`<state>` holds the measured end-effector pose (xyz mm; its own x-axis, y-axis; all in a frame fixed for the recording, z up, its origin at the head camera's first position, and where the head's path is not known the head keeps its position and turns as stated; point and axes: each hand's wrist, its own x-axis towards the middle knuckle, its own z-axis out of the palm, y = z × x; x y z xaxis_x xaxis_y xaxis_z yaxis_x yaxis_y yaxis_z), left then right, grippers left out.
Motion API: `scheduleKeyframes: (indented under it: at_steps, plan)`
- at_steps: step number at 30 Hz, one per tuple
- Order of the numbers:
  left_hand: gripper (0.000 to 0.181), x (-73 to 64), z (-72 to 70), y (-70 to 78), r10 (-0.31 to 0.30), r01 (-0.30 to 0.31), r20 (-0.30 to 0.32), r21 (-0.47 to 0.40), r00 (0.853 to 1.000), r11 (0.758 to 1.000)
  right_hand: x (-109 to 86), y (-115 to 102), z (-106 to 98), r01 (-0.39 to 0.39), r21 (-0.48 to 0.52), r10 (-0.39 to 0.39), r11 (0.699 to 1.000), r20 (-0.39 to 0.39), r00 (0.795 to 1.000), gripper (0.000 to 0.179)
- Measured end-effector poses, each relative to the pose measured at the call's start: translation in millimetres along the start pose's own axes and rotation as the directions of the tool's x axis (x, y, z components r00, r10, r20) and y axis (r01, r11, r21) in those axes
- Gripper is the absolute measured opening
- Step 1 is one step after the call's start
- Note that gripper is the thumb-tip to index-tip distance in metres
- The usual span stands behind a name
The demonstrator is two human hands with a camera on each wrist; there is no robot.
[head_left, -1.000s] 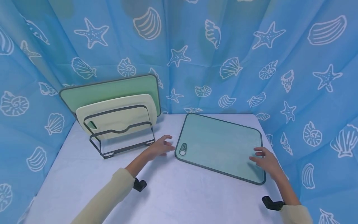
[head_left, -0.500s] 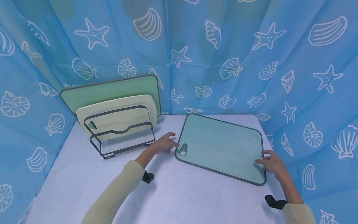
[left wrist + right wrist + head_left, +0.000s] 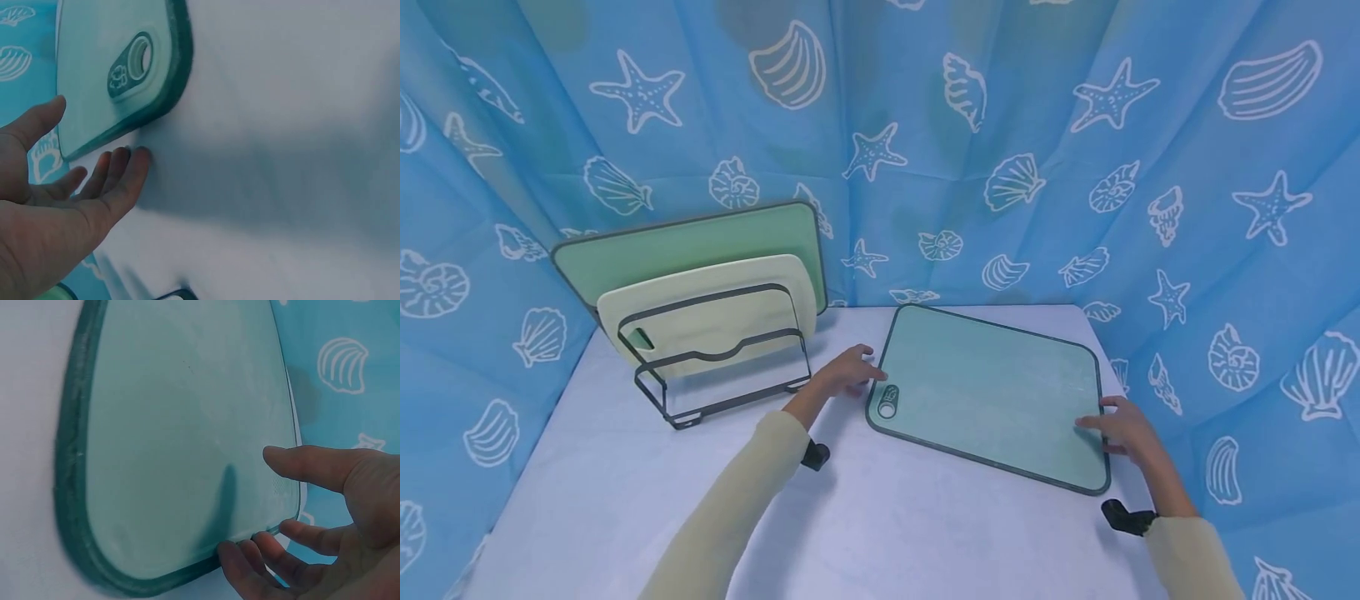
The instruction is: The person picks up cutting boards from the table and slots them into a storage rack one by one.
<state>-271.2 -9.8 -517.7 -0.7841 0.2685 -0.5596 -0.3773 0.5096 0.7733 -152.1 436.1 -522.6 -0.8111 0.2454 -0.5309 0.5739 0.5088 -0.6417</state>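
Note:
A pale green cutting board (image 3: 992, 392) with a dark green rim lies flat and slanted on the white table. Its corner with a ringed hole is at the left end. My left hand (image 3: 847, 373) is beside that end, thumb spread from the loosely bent fingers, fingertips close to the rim in the left wrist view. At the opposite end, my right hand (image 3: 1126, 429) has its fingertips (image 3: 231, 553) right at the edge. The right thumb (image 3: 300, 464) stands out over the board's face, apart from the fingers. Neither hand grips the board.
A dark metal rack (image 3: 722, 358) stands on the left of the table (image 3: 880, 517). It holds a cream cutting board (image 3: 722, 308), with a larger green cutting board (image 3: 700, 237) upright behind. A blue seashell curtain (image 3: 917, 125) hangs along the back and sides.
My left hand has moved right and slightly away from me, up to the board's left end. My right hand has shifted outward to the right edge. The board stays in place.

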Motion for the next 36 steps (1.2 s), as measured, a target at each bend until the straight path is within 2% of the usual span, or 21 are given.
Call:
scheduleKeyframes:
  at_steps: [8, 15, 22, 25, 29, 32, 36]
  plan:
    - [0.072, 17.4, 11.5, 13.8, -0.028, 0.029, -0.061, 0.018, 0.998, 0.999, 5.5, -4.9, 3.8, 0.001, -0.056, -0.002, 0.998, -0.016, 1.0, 0.087]
    - [0.077, 16.9, 23.0, 26.2, -0.07, 0.073, -0.092, 0.033, 0.993, 0.997, 3.2, 1.9, 1.7, 0.006, -0.074, -0.015, 0.997, -0.124, 0.992, 0.081]
    - [0.075, 15.7, 23.1, 29.4, -0.073, 0.08, -0.124, 0.045, 0.99, 0.996, 3.4, 6.7, -0.4, -0.018, -0.086, 0.016, 0.996, -0.026, 1.0, 0.089]
    - [0.075, 15.6, 25.9, 31.6, -0.077, 0.083, -0.122, 0.047, 0.989, 0.995, 3.9, 2.1, 1.0, -0.023, -0.085, 0.021, 0.996, -0.017, 1.0, 0.088]
    - [0.076, 14.4, 32.4, 34.6, -0.089, 0.09, -0.125, 0.007, 0.988, 0.996, 6.2, -3.1, 4.8, -0.034, -0.073, 0.033, 0.997, -0.014, 0.999, 0.094]
    - [0.075, 11.9, 39.0, 35.9, -0.102, 0.102, -0.166, -0.009, 0.981, 0.995, 9.6, -2.1, 8.4, -0.043, -0.037, 0.043, 0.998, 0.0, 0.999, 0.101]
    - [0.07, 8.1, 47.5, 36.4, -0.126, 0.123, -0.252, -0.028, 0.959, 0.992, 14.5, 3.8, 11.6, -0.048, 0.01, 0.048, 0.999, 0.007, 0.999, 0.106]
